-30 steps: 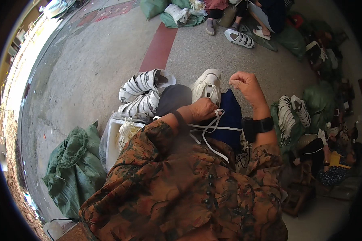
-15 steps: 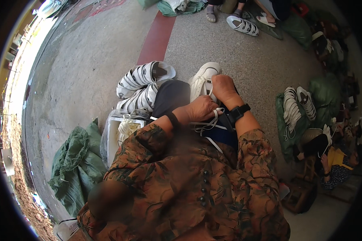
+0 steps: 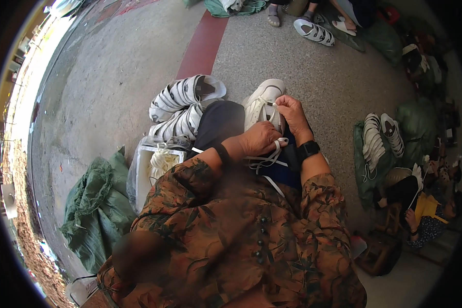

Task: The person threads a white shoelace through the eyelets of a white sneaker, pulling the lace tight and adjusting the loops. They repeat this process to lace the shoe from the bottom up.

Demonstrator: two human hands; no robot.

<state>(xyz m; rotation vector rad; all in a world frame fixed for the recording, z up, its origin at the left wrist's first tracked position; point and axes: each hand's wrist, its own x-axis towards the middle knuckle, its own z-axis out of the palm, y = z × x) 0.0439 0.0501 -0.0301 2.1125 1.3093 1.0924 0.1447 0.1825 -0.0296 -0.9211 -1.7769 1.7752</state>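
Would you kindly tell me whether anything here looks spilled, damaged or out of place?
Nothing clearly stands out: the bunched laces sit in the box, and the loose lace at the left hand looks ordinary beside the shoe.

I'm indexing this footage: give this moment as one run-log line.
left hand: holds white shoelace beside white sneaker | right hand: at sneaker's lacing | nearby: white box holding laces, stacked white shoe uppers, green sack

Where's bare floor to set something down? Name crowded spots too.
Bare: grey concrete left of the red strip; speckled floor between the right hand and the striped shoes at right. Crowded: around the white shoe, left hand and lace; leftward, stacked shoes, box and green sack.
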